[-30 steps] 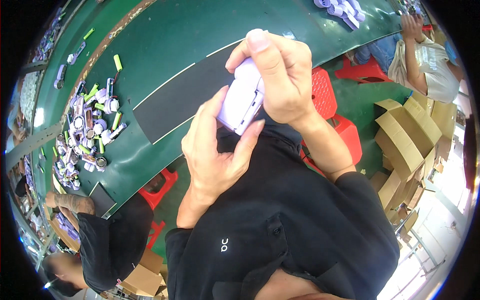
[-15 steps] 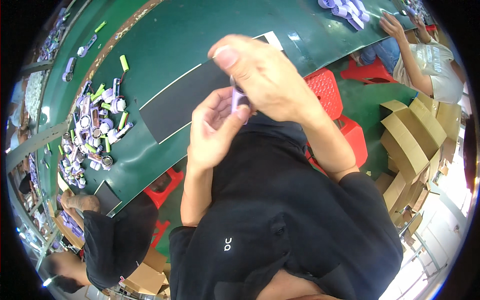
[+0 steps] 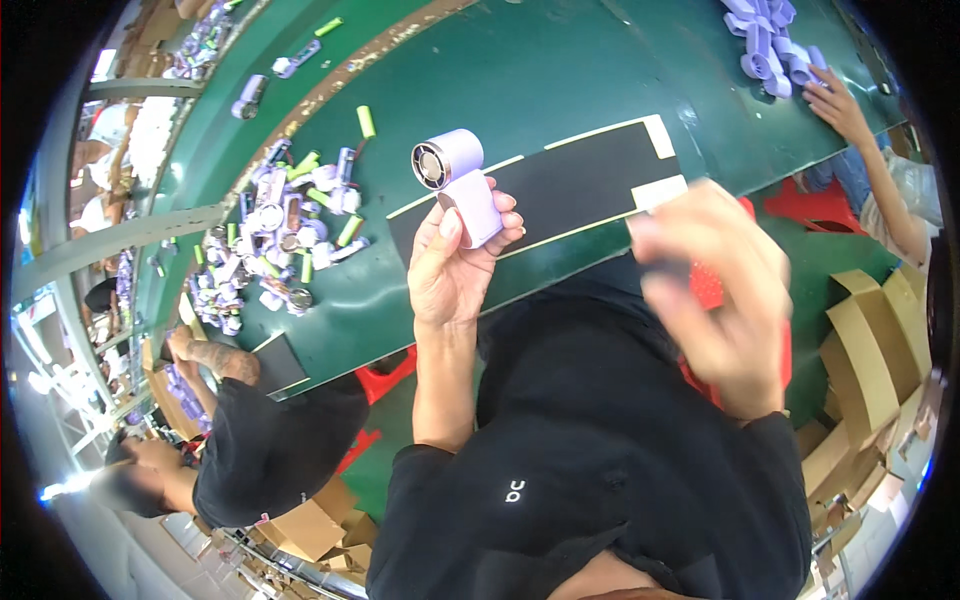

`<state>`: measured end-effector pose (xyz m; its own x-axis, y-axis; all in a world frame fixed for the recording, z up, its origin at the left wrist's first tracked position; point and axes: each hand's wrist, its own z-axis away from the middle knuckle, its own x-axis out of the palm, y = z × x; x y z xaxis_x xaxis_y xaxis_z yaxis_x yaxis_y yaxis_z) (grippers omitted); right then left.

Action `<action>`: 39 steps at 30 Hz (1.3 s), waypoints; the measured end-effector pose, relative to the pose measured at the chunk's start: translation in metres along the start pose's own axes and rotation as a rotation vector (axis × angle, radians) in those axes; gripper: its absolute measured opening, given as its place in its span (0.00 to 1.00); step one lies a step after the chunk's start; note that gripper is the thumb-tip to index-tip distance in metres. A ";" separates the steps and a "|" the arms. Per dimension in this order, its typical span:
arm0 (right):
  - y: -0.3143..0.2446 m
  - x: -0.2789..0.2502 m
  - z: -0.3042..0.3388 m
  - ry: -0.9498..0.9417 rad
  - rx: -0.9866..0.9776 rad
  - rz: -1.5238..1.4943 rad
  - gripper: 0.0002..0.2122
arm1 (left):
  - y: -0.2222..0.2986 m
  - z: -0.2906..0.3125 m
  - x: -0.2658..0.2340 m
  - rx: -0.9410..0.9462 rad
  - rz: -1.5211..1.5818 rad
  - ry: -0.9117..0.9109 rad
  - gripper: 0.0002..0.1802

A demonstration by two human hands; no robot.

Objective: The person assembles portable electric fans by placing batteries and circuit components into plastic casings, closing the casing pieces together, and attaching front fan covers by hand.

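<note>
A light purple handheld fan [image 3: 474, 209] is in my left hand [image 3: 452, 270], its round head with a dark ringed grille tilted up and to the left. My left fingers and thumb wrap the fan's handle over the near edge of a black mat [image 3: 580, 180]. Off to the right, apart from the fan, my right hand [image 3: 725, 300] is smeared by motion. A dark patch shows between its thumb and fingers, too blurred to name.
A heap of purple fan parts with green cells [image 3: 270, 225] lies on the green table [image 3: 560, 60] at left. Purple housings [image 3: 765, 50] sit far right, near a co-worker's hand [image 3: 838, 105]. Another co-worker [image 3: 280, 440] sits at left. Cardboard boxes [image 3: 865, 350] stand at right.
My hands were together around the purple piece. Now they are apart: the right has swung away to the right, and the left holds up the fan. The whole view has shifted.
</note>
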<state>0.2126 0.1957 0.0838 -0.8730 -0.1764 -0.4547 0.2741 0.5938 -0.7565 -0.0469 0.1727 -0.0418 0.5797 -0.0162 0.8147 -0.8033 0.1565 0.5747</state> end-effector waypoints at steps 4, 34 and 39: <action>-0.068 -0.026 -0.024 -0.097 -0.246 -0.083 0.12 | 0.017 -0.005 -0.005 0.107 -0.039 0.047 0.28; 0.222 0.118 -0.109 0.001 -0.044 0.338 0.12 | 0.275 -0.392 -0.170 0.352 -1.726 0.971 0.37; 0.224 0.118 -0.113 -0.030 -0.005 0.342 0.11 | 0.267 -0.419 -0.164 0.253 -2.034 0.886 0.48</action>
<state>0.1250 0.3968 -0.0861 -0.7186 0.0109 -0.6953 0.5470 0.6263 -0.5555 -0.2992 0.6305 -0.0539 0.2402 0.3820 -0.8924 0.8158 0.4189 0.3989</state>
